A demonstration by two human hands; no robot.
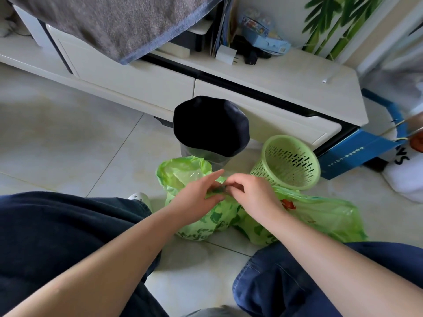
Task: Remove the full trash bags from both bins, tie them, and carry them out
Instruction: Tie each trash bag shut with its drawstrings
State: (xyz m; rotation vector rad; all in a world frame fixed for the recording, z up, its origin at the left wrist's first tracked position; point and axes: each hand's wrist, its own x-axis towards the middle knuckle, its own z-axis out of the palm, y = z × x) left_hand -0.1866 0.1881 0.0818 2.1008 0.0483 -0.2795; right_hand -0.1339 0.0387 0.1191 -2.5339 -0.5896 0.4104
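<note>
A green printed trash bag sits on the tiled floor between my knees, its left flap standing open. My left hand and my right hand meet over the bag's top and pinch its gathered edges between the fingers. A second length of green bag spreads to the right, with something red inside. Behind stand a dark bin lined with a black bag and a green slotted basket bin with no bag in it.
A low cream TV cabinet runs behind the bins, with a grey towel hanging over it. A blue cardboard box and a white bag lie at the right. My knees in dark jeans frame the bag; a white shoe shows at the left.
</note>
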